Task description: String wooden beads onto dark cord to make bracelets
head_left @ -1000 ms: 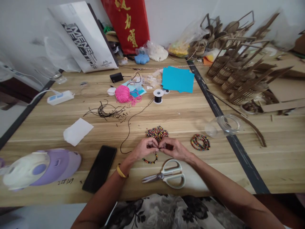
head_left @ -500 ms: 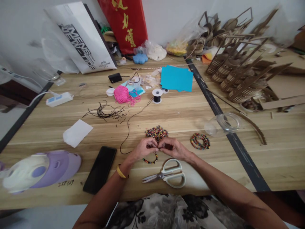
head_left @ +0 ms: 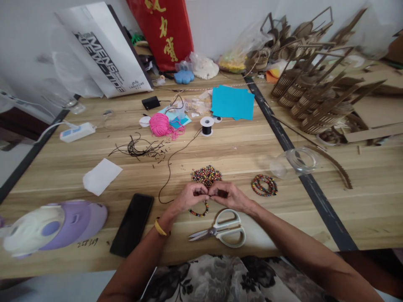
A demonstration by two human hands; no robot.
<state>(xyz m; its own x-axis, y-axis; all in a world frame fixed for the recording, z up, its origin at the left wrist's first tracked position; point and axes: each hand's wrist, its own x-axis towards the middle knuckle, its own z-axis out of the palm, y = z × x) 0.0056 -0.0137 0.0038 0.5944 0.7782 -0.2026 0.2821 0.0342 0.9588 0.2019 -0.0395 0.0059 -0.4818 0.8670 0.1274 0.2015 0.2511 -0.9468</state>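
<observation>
The desk (head_left: 141, 180) shows the biggest difference from one second ago: the things beyond the fingers appear slightly more to the left, so probably it is the head that has turned a little, not the things.

The left hand (head_left: 188, 197) and the right hand (head_left: 233, 197) have stayed almost in the same place, tip against tip. On each hand the thumb and the fingers are together, clamped on the upper end of the beaded strand (head_left: 199, 214), which hangs below the left fingers in an open curve on the desk. I judge that the fine work at this end is not finished, because the strand has the same form as before.

The phone (head_left: 132, 224), to the left of the fingers and nearer to the body, and the scissors (head_left: 212, 231), just below the fingers, have not been touched. The pile of beads (head_left: 207, 174) lies directly beyond the fingers and looks the same size; the coil of beads (head_left: 263, 193) rests to their right, well apart. Further beyond stands the spool (head_left: 206, 130), and its black cord (head_left: 169, 167) runs in the same bend toward the left hand.

Smallest is a dark piece (head_left: 210, 196) at the fingertips; whether it is a bead or cord, I cannot tell.
</observation>
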